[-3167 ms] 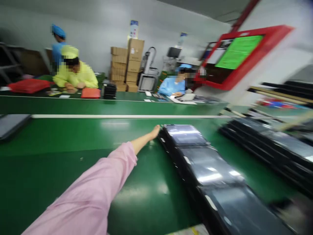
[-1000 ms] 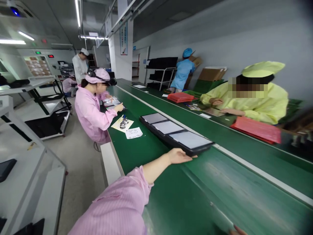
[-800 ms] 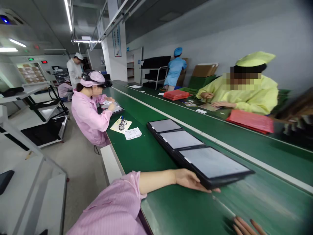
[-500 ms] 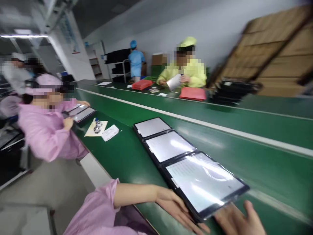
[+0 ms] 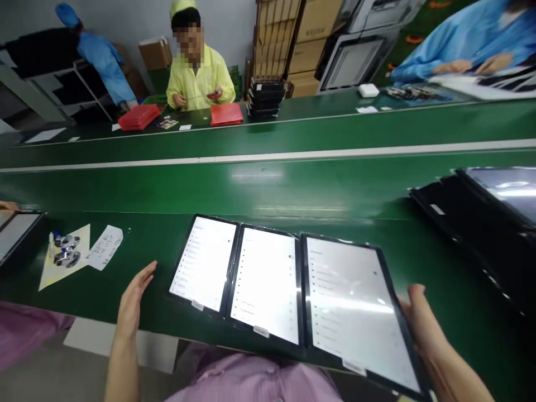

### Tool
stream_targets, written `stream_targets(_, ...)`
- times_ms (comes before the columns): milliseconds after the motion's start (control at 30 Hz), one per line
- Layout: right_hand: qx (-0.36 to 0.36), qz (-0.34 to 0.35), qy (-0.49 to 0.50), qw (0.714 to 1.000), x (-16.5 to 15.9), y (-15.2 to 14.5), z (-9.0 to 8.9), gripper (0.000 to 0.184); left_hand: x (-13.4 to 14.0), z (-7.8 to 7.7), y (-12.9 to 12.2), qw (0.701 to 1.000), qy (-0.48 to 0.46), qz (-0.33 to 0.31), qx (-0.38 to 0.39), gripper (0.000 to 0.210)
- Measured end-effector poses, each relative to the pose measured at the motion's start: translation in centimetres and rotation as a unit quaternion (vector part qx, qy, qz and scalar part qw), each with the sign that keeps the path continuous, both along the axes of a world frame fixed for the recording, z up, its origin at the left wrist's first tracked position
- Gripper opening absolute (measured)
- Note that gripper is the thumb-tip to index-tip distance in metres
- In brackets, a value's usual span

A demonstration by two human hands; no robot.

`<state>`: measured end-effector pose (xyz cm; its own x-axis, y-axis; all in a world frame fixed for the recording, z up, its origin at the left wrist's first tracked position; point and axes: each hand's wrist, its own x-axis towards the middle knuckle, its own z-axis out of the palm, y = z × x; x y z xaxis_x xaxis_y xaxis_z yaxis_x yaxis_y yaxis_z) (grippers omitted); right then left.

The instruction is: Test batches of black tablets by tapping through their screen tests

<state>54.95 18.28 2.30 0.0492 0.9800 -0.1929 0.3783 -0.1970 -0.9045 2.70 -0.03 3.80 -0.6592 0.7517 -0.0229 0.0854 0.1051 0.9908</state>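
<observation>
Three tablets with lit white screens lie side by side in front of me: a left tablet, a middle tablet and a right tablet. Each shows a list and has a small pale tab at its lower edge. My left hand is open left of the row, fingers stretched and apart from the left tablet. My right hand is against the right tablet's outer edge, its thumb raised and spread; its other fingers are mostly hidden behind that edge.
A stack of black-framed tablets stands at the right. A yellow sheet with round metallic parts and a handwritten paper slip lie left. Across the green bench are red stacks, a black stack and co-workers.
My view has swung right, bringing the stack at the right into sight. My left hand has left the near side of the tablets and is now left of the row. My right hand stays at the right tablet.
</observation>
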Motion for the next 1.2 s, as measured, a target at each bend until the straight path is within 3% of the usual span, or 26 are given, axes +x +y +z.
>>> stream_targets(100, -0.091, -0.006, 0.097, 0.991, 0.0, 2.0, -0.1, 0.094, 0.2, -0.7, 1.7, 0.994, -0.042, -0.036, -0.091, 0.079)
stream_targets(167, -0.090, 0.047, 0.094, 0.990, -0.5, 2.8, 0.0, 0.097, 0.4, -0.9, 2.8, 0.990, -0.026, -0.013, -0.141, 0.080)
stream_targets(233, -0.059, 0.127, 0.029, 0.990, -0.8, 3.0, 0.7, 0.097, 0.4, -1.2, 3.4, 0.987, 0.001, 0.025, -0.157, 0.075)
stream_targets(333, 0.048, 0.189, -0.154, 0.969, -0.5, 2.2, 2.5, 0.099, 0.0, -1.6, 3.1, 0.985, 0.030, 0.039, -0.165, 0.064)
stream_targets(433, 0.215, 0.125, -0.330, 0.911, 0.0, 0.5, 4.7, 0.101, 0.1, -1.4, 2.4, 0.980, 0.077, 0.015, -0.183, 0.062)
stream_targets(500, 0.291, 0.087, -0.358, 0.883, 0.0, -0.9, 5.7, 0.094, 0.8, -0.8, 2.2, 0.974, 0.118, -0.005, -0.194, 0.069)
stream_targets(567, 0.321, 0.103, -0.337, 0.879, -0.7, -2.4, 6.0, 0.084, 2.6, 0.1, 2.2, 0.953, 0.221, -0.005, -0.208, 0.079)
stream_targets(667, 0.327, 0.204, -0.340, 0.858, -3.0, -4.3, 5.2, 0.072, 6.9, 1.5, 2.2, 0.885, 0.424, 0.009, -0.193, 0.075)
stream_targets(800, 0.317, 0.293, -0.371, 0.822, -6.3, -5.6, 3.4, 0.064, 12.4, 1.8, 2.3, 0.848, 0.497, -0.106, -0.152, 0.054)
stream_targets(900, 0.305, 0.309, -0.385, 0.815, -7.2, -5.8, 2.4, 0.063, 14.4, 1.1, 2.7, 0.836, 0.501, -0.153, -0.166, 0.055)
stream_targets(1033, 0.305, 0.320, -0.378, 0.813, -5.9, -5.3, 1.9, 0.056, 15.2, 0.6, 3.1, 0.821, 0.506, -0.184, -0.192, 0.057)
stream_targets(1133, 0.319, 0.281, -0.351, 0.834, -4.0, -5.0, 2.6, 0.056, 15.1, 0.8, 2.6, 0.812, 0.513, -0.210, -0.181, 0.070)
stream_targets(1200, 0.326, 0.255, -0.297, 0.861, -3.1, -4.8, 3.4, 0.062, 14.4, 0.9, 2.0, 0.820, 0.516, -0.178, -0.170, 0.078)
